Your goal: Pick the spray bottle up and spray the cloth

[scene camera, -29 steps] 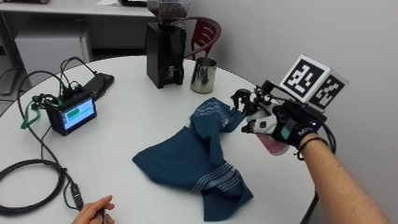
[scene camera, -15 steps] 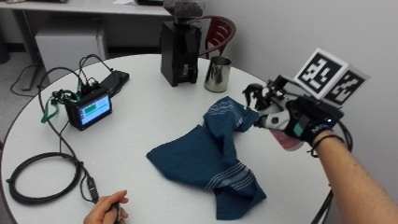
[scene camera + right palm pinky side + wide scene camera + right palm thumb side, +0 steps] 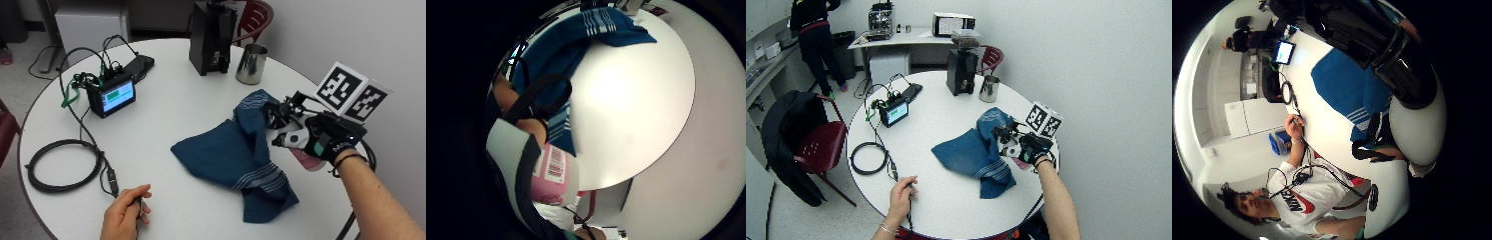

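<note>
Spray bottle [image 3: 551,172] barcode shows only in little-finger palm view.

Spray bottle [image 3: 307,158]: mostly hidden behind the gloved right hand [image 3: 318,140] in the outside view; only a pink part is seen. Nozzle: not made out. Label print beside the barcode [image 3: 555,165]: too small to be read. Cloth [image 3: 234,159]: far edge covered by the hand. Counter [image 3: 180,105]: near rim cut off.
</note>
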The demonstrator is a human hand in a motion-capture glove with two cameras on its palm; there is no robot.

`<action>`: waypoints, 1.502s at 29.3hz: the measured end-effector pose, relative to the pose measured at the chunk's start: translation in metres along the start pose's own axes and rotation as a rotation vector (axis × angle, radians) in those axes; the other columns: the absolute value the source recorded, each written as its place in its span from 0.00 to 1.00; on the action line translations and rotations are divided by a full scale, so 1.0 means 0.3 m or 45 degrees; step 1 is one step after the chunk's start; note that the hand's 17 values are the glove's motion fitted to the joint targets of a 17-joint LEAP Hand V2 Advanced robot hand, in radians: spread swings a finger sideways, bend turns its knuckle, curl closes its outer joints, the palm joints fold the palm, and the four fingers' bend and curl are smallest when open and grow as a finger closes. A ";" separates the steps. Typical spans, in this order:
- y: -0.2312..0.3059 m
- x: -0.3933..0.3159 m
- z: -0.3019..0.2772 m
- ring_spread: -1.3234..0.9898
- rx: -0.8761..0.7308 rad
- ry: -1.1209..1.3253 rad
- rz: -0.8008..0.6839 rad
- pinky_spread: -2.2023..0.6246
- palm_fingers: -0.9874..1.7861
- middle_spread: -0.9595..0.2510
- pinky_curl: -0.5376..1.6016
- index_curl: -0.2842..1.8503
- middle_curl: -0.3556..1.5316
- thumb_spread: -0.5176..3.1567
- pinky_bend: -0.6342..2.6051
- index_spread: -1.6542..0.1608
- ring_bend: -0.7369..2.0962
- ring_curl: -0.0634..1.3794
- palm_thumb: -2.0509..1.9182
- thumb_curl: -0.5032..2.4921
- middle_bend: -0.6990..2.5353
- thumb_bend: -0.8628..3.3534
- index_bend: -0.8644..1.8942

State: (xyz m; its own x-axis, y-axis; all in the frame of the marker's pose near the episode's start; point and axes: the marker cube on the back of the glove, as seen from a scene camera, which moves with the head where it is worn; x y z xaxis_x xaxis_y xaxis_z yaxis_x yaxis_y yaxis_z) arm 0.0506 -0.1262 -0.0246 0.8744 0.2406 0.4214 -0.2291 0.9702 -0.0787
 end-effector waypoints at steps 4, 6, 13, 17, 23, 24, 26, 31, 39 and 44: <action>0.016 -0.095 -0.101 0.52 0.161 -0.162 -0.103 0.75 0.76 0.71 0.43 0.22 0.45 0.31 0.35 0.76 0.49 0.35 0.76 0.39 0.33 0.20 0.34; 0.020 -0.150 -0.122 0.52 0.217 -0.254 -0.163 0.75 0.76 0.71 0.43 0.22 0.45 0.31 0.34 0.76 0.49 0.35 0.76 0.39 0.33 0.20 0.34; -0.015 -0.336 -0.055 0.52 0.272 -0.461 -0.323 0.76 0.74 0.71 0.43 0.22 0.45 0.32 0.33 0.76 0.49 0.35 0.76 0.39 0.33 0.20 0.34; -0.068 -0.387 0.044 0.52 0.251 -0.514 -0.367 0.77 0.75 0.71 0.42 0.22 0.45 0.33 0.33 0.76 0.48 0.35 0.76 0.39 0.33 0.20 0.34; -0.144 -0.427 0.246 0.52 0.228 -0.644 -0.392 0.76 0.74 0.71 0.42 0.22 0.45 0.34 0.32 0.76 0.48 0.34 0.76 0.38 0.33 0.20 0.34; -0.157 -0.433 0.285 0.52 0.222 -0.670 -0.400 0.76 0.74 0.72 0.42 0.23 0.45 0.35 0.32 0.76 0.48 0.34 0.76 0.38 0.33 0.20 0.34; -0.184 -0.431 0.360 0.52 0.209 -0.712 -0.418 0.76 0.73 0.72 0.42 0.23 0.45 0.35 0.32 0.75 0.47 0.34 0.76 0.38 0.33 0.20 0.35; -0.203 -0.380 0.530 0.52 0.143 -0.763 -0.406 0.76 0.73 0.72 0.42 0.23 0.45 0.36 0.31 0.75 0.46 0.33 0.76 0.38 0.32 0.20 0.35; -0.181 -0.304 0.694 0.52 0.115 -0.808 -0.366 0.75 0.73 0.72 0.43 0.23 0.44 0.37 0.31 0.75 0.45 0.33 0.76 0.37 0.32 0.20 0.34; -0.175 -0.309 0.689 0.52 0.131 -0.796 -0.349 0.75 0.74 0.72 0.43 0.23 0.44 0.38 0.30 0.75 0.45 0.33 0.76 0.37 0.32 0.20 0.35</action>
State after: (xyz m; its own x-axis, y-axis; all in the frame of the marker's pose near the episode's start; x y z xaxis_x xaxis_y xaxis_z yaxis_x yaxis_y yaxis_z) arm -0.1069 -0.2053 0.1274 0.5028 -0.1044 0.8580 -0.1014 0.9787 0.1785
